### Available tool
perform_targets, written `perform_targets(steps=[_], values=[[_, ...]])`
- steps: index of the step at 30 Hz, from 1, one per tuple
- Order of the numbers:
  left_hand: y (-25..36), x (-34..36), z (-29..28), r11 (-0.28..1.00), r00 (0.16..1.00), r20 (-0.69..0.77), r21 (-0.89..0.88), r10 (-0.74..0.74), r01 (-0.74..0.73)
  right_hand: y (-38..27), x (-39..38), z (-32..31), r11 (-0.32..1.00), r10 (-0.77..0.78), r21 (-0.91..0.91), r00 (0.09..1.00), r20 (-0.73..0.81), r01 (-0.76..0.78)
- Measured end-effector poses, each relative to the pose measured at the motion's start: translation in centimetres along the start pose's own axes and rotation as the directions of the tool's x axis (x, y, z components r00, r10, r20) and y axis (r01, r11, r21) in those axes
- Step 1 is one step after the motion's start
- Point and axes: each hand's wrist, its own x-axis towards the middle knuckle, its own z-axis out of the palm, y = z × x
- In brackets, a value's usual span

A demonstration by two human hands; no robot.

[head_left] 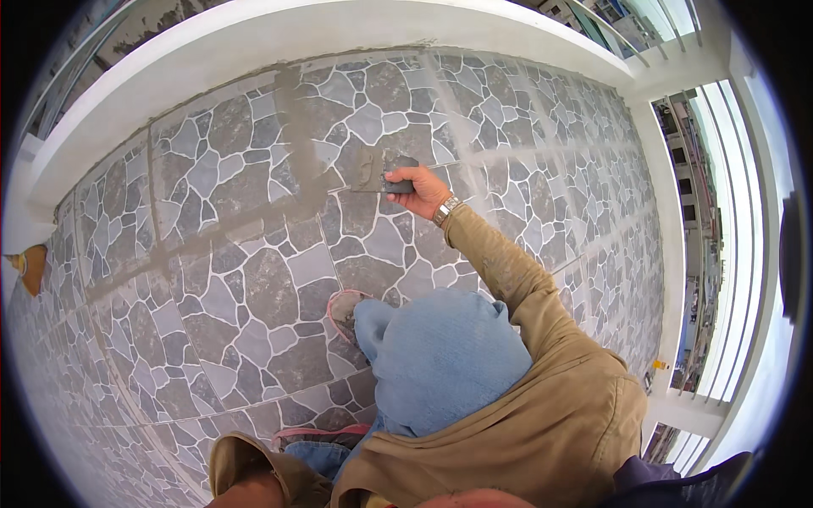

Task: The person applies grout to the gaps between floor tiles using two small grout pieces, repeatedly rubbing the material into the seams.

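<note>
My right hand (pixel 419 195) is closed around a dark, flat spreader (pixel 400 175) held low at the tiled floor. Grey-brown grout (pixel 367 169) is smeared at the spreader's left part. Stone-patterned tiles (pixel 246 330) with white outlines lie beneath it. Just left of the tool, a wide band of grout (pixel 301 140) covers a tile joint and meets another smeared joint (pixel 220 227). At the lower left a rolled tan sleeve (pixel 246 461) and a bit of my left forearm show, but the left hand itself is out of the picture.
A low white curb (pixel 339 34) with railings bounds the floor at the far side. More white posts and railings (pixel 720 229) stand on the right. An orange-brown object (pixel 33 269) sits by the left post. My bent knee (pixel 457 360) and shoe (pixel 345 313) occupy the near middle.
</note>
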Motion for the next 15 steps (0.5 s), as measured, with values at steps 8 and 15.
perform_targets(steps=[8, 15], values=[[7.4, 0.4, -9.0, 0.131, 0.192, 0.058, -0.538, -0.98, 0.833, -1.0, -0.3, 0.3, 0.969, -0.021, -0.246, 0.997, -0.076, 0.001], [17.6, 11.1, -24.8, -0.135, -0.148, -0.649, -0.071, -0.746, 0.988, -1.5, 3.7, 2.8, 0.011, -0.148, -0.972, 0.961, 0.232, 0.236]])
